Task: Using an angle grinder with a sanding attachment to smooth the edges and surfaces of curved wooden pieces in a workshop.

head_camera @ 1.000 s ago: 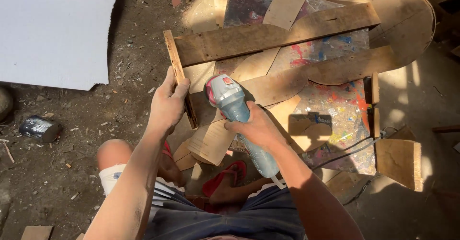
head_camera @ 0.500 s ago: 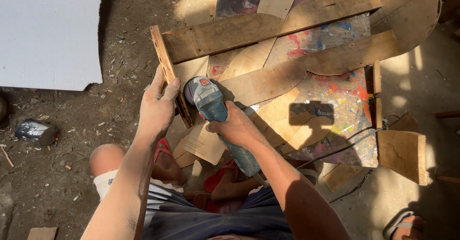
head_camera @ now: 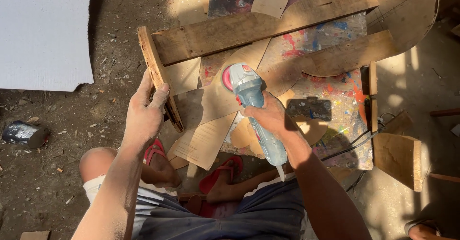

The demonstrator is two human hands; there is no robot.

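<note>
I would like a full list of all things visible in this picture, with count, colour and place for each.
Grey-blue angle grinder with red guard: one, centre, in the right hand.
Narrow brown wooden strip: one, held on edge at left centre.
Long weathered wooden plank: one, brown, top.
Paint-splattered board: one, many colours, under the wood pieces.
White sheet: one, top left.
Dark crushed can: one, left, on the dirt.
Red sandals: two, on the feet, below centre.
Black cable: one, right.
Left hand: holds the strip.
Right hand: grips the grinder.
</note>
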